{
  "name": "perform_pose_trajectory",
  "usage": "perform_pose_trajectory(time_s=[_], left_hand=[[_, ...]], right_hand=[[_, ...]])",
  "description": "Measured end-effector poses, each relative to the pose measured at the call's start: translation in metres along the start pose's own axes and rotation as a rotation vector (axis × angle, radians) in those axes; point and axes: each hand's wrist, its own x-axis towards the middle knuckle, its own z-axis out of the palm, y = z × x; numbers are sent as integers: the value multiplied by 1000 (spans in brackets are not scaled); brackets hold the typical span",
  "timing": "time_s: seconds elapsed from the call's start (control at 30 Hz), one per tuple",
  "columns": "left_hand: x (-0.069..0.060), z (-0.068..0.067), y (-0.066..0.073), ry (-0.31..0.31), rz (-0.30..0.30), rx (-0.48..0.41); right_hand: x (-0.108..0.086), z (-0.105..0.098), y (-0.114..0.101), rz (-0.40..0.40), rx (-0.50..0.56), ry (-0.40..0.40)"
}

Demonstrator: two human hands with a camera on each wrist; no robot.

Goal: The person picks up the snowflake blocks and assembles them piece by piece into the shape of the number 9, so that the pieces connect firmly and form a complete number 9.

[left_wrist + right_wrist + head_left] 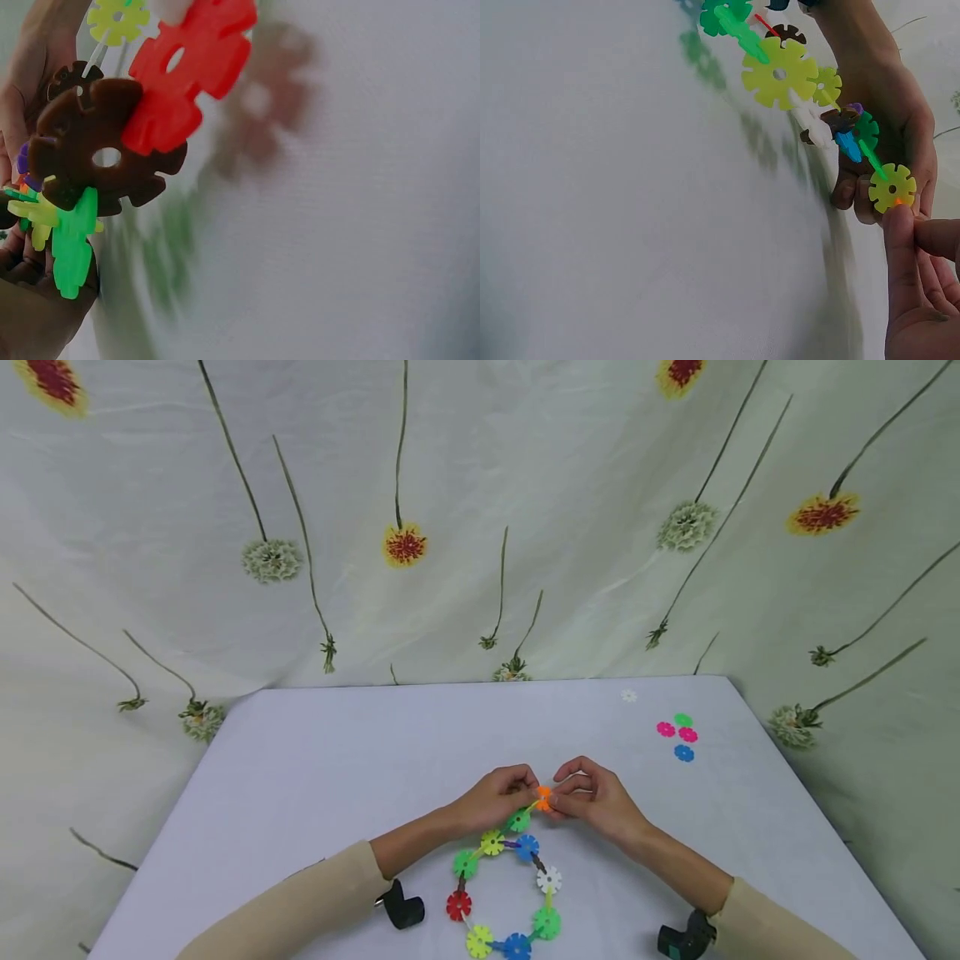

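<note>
Interlocking notched plastic discs form a closed ring (460, 906) with a short branch at its far side. The branch runs through a green disc (518, 821) and an edge-on yellow disc (892, 189) to an orange disc (544, 798). My left hand (498, 797) pinches the branch's end at the yellow disc; its fingertips are partly hidden. From the other side, my right hand (600, 802) pinches the orange disc between thumb and finger. In the left wrist view, brown (67, 169) and red (199, 64) discs hang close to the camera.
Loose pink (666, 729), green (683, 720) and blue (684, 752) discs lie at the table's back right. A white disc (628, 696) is near the far edge. Flower-printed cloth (450, 460) hangs behind the white tabletop (337, 743).
</note>
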Motion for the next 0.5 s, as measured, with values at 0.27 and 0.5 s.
perform_pose_trajectory(time_s=[0.27, 0.5], left_hand=[[0, -2, -3, -9, 9, -11], [-3, 0, -2, -21, -32, -34]], right_hand=[[-3, -8, -1, -49, -104, 1], [-1, -28, 4, -62, -234, 80]])
